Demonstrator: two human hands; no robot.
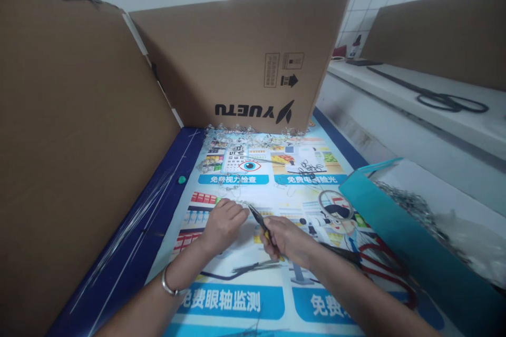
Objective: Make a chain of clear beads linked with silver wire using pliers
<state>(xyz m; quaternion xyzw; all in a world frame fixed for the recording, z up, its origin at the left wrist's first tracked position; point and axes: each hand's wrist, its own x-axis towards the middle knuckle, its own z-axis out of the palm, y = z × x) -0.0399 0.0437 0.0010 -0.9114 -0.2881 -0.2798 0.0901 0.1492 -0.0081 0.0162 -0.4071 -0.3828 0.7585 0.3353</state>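
Observation:
My right hand (pixel 285 239) is closed round the yellow-handled pliers (pixel 259 219), whose dark jaws point up and left toward my left hand. My left hand (pixel 224 221) is curled into a loose fist, fingers pinched on something small I cannot make out, right at the pliers' tip. Both hands rest on a printed poster (pixel 237 303) with blue banners. A silver bracelet sits on my left wrist. A dark pair of scissors or pliers (pixel 241 269) lies on the poster below my hands.
Cardboard sheets (pixel 79 131) wall the left and back (pixel 245 63). Small clear and metal parts (pixel 253 134) lie strewn along the back. Red-handled scissors (pixel 379 263) lie right of my arm, beside a teal box (pixel 399 231) holding metal chain. A tape roll (pixel 335 204) sits nearby.

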